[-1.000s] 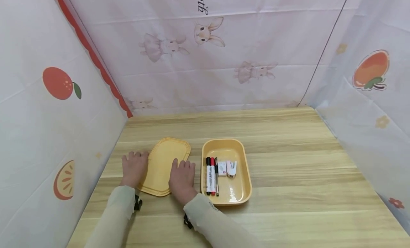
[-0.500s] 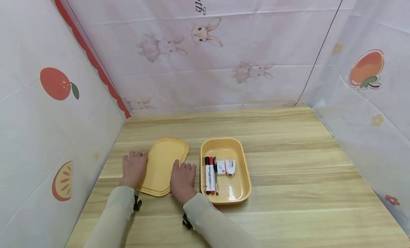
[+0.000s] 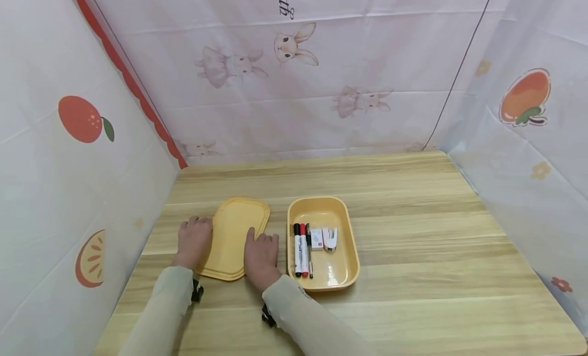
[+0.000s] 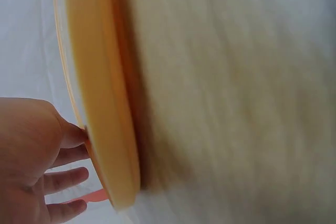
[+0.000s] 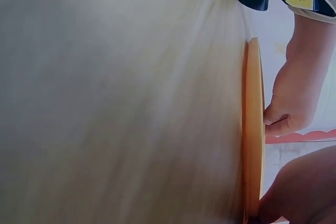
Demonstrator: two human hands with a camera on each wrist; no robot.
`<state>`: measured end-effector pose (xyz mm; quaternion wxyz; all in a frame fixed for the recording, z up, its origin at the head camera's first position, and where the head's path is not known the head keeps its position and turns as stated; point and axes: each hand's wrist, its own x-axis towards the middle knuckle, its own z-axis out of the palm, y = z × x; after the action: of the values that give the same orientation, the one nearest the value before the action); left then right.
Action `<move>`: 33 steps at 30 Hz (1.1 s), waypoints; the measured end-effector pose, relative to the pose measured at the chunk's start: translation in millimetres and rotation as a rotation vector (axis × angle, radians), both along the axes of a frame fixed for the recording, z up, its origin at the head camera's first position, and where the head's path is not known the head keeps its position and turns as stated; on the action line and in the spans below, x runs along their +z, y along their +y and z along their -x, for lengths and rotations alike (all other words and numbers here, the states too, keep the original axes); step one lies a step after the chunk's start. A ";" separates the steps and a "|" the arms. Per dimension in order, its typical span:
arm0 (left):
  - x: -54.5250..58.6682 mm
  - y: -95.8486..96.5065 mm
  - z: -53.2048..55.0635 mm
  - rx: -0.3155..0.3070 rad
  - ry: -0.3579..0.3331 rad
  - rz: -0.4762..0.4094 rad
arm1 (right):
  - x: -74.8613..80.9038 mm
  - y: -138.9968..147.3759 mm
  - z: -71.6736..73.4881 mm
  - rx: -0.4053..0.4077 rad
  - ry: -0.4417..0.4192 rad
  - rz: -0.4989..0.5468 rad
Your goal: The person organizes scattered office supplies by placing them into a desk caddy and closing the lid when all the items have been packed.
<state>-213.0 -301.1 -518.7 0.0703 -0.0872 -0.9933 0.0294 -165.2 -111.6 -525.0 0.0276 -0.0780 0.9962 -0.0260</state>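
A flat yellow lid (image 3: 231, 243) with rounded corners lies on the table between both hands. My left hand (image 3: 193, 239) is at its left edge; in the left wrist view the thumb of the left hand (image 4: 26, 150) touches the rim, the other fingers stretched out and apart. At the opposite edge, my right hand (image 3: 261, 259) has its thumb over the lid and its fingers extended beside it. In the right wrist view only part of the right hand (image 5: 307, 190) shows, against the lid's edge (image 5: 254, 129).
Right of the lid stands an open yellow box (image 3: 351, 243). Inside lie a black-capped marker (image 3: 298, 254), a red-capped marker (image 3: 304, 254), a pen (image 3: 310, 256), a small white carton (image 3: 317, 238) and a small stapler (image 3: 329, 238). Printed sheets (image 3: 294, 126) wall the table (image 3: 427, 233) on three sides.
The head view has shifted slightly. Both hands, the lid and the box hold their places.
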 end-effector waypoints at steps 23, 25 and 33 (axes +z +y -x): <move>49.7 9.8 -14.2 0.017 0.095 -0.210 | 67.1 44.7 -1.8 0.057 0.092 0.240; 53.5 14.8 -16.7 0.015 0.111 -0.241 | 76.3 54.7 -0.4 0.054 0.091 0.207; 71.3 52.0 -29.9 -0.004 0.207 -0.374 | 100.0 109.0 -0.1 0.065 0.199 0.195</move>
<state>-183.1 -249.1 -447.4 0.1871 -0.0711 -0.9687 -0.1470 -165.1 -2.7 -425.0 -0.0783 -0.1148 0.9837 -0.1140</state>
